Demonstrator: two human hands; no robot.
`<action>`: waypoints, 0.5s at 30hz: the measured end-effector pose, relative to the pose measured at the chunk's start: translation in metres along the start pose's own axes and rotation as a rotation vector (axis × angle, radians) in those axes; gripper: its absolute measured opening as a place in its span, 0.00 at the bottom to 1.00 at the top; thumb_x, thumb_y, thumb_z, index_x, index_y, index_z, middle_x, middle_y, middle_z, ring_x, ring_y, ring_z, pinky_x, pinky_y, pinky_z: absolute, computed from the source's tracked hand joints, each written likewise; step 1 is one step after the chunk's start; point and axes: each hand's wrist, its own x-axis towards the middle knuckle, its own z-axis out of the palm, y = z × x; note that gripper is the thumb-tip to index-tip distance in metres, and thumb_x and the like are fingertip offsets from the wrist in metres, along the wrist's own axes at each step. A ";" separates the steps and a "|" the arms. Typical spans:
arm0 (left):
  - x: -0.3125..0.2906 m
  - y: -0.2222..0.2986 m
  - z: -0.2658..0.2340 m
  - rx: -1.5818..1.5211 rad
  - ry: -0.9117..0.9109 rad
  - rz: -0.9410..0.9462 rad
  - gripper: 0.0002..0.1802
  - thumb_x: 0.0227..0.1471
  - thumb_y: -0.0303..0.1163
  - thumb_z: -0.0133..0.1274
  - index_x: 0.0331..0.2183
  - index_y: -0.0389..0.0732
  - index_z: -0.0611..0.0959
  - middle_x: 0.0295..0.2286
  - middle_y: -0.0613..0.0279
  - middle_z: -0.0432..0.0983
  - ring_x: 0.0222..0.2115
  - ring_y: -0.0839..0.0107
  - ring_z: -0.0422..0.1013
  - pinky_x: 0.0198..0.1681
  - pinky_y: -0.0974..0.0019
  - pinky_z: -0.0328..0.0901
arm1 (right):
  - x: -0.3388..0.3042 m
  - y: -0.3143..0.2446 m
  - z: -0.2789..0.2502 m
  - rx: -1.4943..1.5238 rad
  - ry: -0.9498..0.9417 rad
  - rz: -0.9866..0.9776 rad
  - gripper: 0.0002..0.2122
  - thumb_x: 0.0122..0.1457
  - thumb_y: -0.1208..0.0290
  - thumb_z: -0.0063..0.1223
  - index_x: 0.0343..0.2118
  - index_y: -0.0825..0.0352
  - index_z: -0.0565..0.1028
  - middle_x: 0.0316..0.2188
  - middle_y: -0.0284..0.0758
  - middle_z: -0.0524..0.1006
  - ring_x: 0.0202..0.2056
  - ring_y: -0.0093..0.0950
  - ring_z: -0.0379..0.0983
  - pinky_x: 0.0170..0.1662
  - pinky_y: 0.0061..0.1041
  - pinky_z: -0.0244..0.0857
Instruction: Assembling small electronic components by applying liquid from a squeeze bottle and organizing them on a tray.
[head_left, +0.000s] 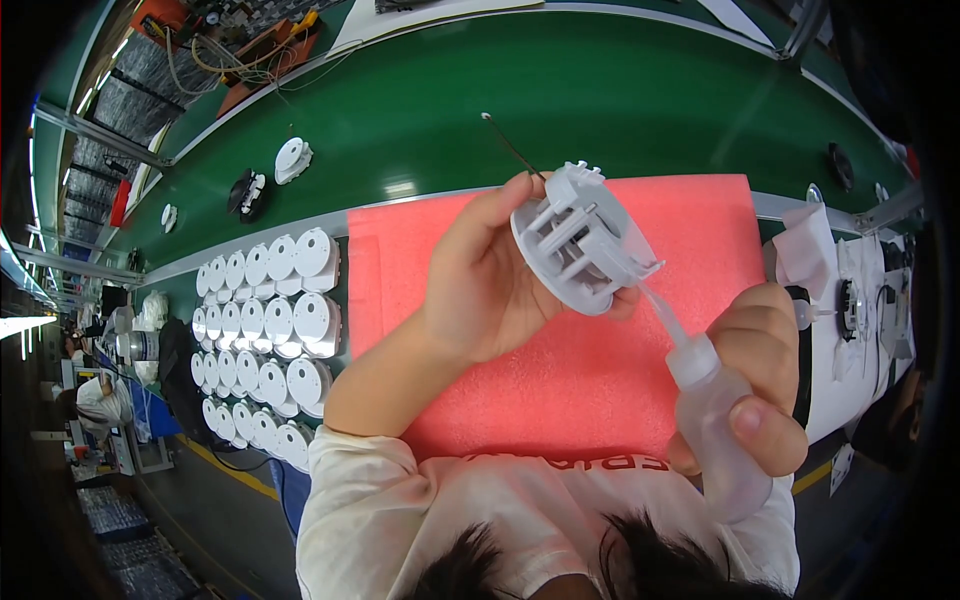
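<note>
My left hand is closed around the edge of a round white plastic housing, tilted so its ribbed inner side shows. A thin dark wire with a pale tip sticks out from the housing at the upper left. My right hand is wrapped round a translucent squeeze bottle with a white collar and a narrow nozzle. The nozzle tip points up and left, at the housing's right edge; whether it touches I cannot tell. Beneath both hands lies a pink foam mat.
Rows of round white housings stand left of the mat. Beyond runs a green conveyor belt with a white part and a black part on it. White cloth and a second black part lie at the right.
</note>
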 end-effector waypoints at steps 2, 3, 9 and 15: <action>0.002 0.002 0.008 -0.035 0.002 -0.033 0.30 0.54 0.49 0.30 0.47 0.34 0.65 0.40 0.43 0.68 0.37 0.44 0.68 0.40 0.46 0.66 | -0.001 0.004 0.001 -0.002 0.007 -0.019 0.26 0.49 0.57 0.52 0.49 0.54 0.54 0.30 0.37 0.66 0.22 0.30 0.59 0.24 0.30 0.52; 0.002 0.003 0.011 -0.068 0.006 -0.064 0.30 0.55 0.49 0.28 0.44 0.33 0.68 0.37 0.42 0.70 0.35 0.47 0.70 0.39 0.49 0.67 | -0.002 0.006 0.002 -0.002 0.015 -0.039 0.26 0.49 0.56 0.51 0.48 0.54 0.54 0.29 0.37 0.66 0.22 0.30 0.59 0.24 0.30 0.52; -0.002 0.006 0.006 -0.273 -0.016 -0.137 0.32 0.55 0.50 0.26 0.45 0.31 0.68 0.37 0.36 0.69 0.33 0.45 0.70 0.34 0.52 0.70 | -0.002 0.008 0.003 -0.015 0.002 -0.062 0.23 0.52 0.56 0.49 0.48 0.54 0.54 0.28 0.36 0.65 0.21 0.29 0.58 0.24 0.30 0.52; -0.002 0.006 0.011 -0.256 -0.010 -0.080 0.34 0.54 0.52 0.28 0.46 0.31 0.67 0.37 0.34 0.67 0.32 0.45 0.70 0.29 0.55 0.71 | -0.002 0.008 0.002 -0.031 0.005 -0.071 0.22 0.53 0.56 0.48 0.47 0.55 0.55 0.28 0.36 0.65 0.21 0.29 0.58 0.23 0.30 0.52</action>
